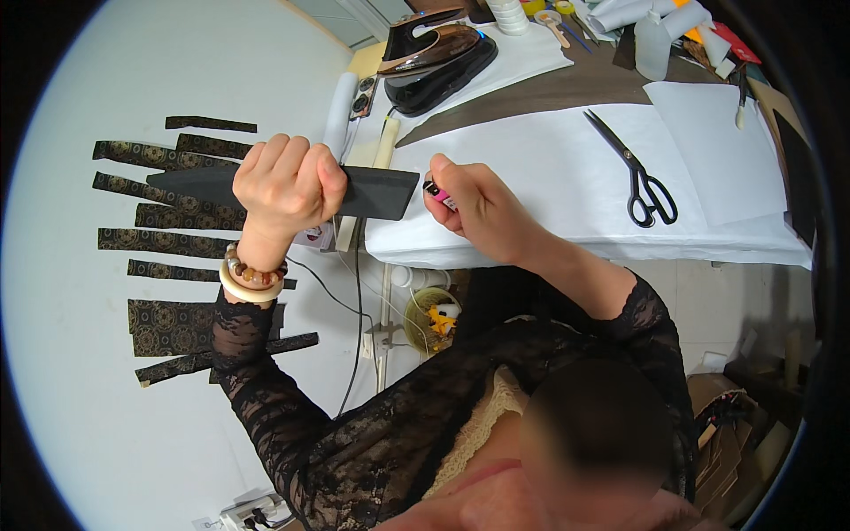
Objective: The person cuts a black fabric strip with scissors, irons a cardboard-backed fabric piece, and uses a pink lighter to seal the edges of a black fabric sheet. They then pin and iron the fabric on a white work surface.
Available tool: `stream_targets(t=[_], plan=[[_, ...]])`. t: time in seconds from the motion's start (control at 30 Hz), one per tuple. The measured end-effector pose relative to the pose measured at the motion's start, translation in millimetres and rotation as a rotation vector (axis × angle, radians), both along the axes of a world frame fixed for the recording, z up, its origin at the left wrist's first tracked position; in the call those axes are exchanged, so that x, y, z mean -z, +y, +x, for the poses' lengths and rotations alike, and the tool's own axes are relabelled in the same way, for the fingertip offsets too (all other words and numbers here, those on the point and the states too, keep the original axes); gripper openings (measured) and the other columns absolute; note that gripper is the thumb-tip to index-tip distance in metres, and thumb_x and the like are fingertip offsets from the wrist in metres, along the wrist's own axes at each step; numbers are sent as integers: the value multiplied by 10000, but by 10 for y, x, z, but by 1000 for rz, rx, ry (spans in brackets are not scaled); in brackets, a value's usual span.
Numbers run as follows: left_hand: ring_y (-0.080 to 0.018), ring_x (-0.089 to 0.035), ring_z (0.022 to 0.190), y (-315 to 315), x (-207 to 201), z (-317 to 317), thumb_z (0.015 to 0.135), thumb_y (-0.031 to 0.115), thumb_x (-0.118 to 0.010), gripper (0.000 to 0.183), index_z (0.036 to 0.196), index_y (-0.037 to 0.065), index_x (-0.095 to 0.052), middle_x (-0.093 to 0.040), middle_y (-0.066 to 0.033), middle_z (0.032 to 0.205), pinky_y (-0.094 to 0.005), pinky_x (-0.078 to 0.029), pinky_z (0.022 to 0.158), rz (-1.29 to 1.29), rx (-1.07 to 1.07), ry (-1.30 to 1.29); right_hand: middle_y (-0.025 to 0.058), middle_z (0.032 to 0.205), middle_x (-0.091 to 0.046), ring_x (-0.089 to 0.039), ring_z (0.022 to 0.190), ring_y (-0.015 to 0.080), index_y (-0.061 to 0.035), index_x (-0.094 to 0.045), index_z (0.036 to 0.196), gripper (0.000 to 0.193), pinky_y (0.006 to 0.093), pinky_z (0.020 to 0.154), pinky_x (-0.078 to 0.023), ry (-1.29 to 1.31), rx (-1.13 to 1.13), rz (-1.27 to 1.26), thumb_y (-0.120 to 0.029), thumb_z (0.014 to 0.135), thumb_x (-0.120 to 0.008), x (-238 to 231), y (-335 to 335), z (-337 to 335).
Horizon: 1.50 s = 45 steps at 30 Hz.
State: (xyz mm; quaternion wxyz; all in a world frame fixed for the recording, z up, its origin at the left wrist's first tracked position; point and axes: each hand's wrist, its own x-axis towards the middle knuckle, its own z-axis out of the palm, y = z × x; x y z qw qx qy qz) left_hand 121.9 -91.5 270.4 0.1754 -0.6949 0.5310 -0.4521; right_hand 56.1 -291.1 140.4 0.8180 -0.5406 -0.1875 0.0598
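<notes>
My left hand [288, 186] is closed around a long flat black strip [381, 192], whose material I cannot make out. One end of the strip points left past my fist, and the other, slanted end juts out toward my right hand. My right hand [482, 208] grips a pink lighter [440, 196], its metal top facing the strip's right end with a small gap between them. I see no flame. Both hands are raised at the near left edge of the white-covered table [513, 177].
Several dark patterned fabric strips [173, 327] hang on the pale wall at left. Black scissors [630, 164] lie on the table. A steam iron [434, 57] rests on its base farther back. Paper rolls and a clear bottle [652, 46] crowd the far right. Below stands a bin [416, 327].
</notes>
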Motion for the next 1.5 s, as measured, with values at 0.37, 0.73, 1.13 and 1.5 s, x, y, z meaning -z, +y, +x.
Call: stream_targets(t=[0.37, 0.73, 1.13, 1.5], plan=[[-191, -399, 467, 1, 33, 21, 787, 93, -537, 254, 561, 111, -422, -378, -17, 536, -303, -301, 444, -74, 18, 110, -64, 575, -395, -327, 552, 43, -57, -472, 645, 493, 236, 484, -271, 32, -115, 10, -432, 898, -668, -143, -55, 127], [-346, -603, 621, -374, -109, 351, 978, 269, -504, 372, 702, 39, -601, -614, -138, 665, -438, -438, 525, -379, -399, 375, -26, 670, -598, -471, 607, 39, 12, -671, 841, 286, 221, 561, -415, -204, 493, 184, -219, 764, -821, 15, 248, 491], [-327, -555, 1193, -97, 1803, -480, 971, 440, -466, 585, 1296, -45, -500, -563, -221, 1295, -489, -445, 994, -1437, 972, 2195, 102, 855, -695, -675, 688, 177, 21, -675, 918, 178, 300, 621, -564, 228, 272, 574, -94, 803, -748, -255, -226, 1060], [-327, -487, 1270, 65, 1346, -656, 925, -21, -478, 408, 1327, -75, -433, -504, -220, 1354, -509, -403, 1075, -2064, 947, 1759, -36, 605, -400, -329, 560, 50, -62, -560, 726, 608, 222, 516, -265, 54, 47, -171, -544, 1015, -330, 388, -20, 73]])
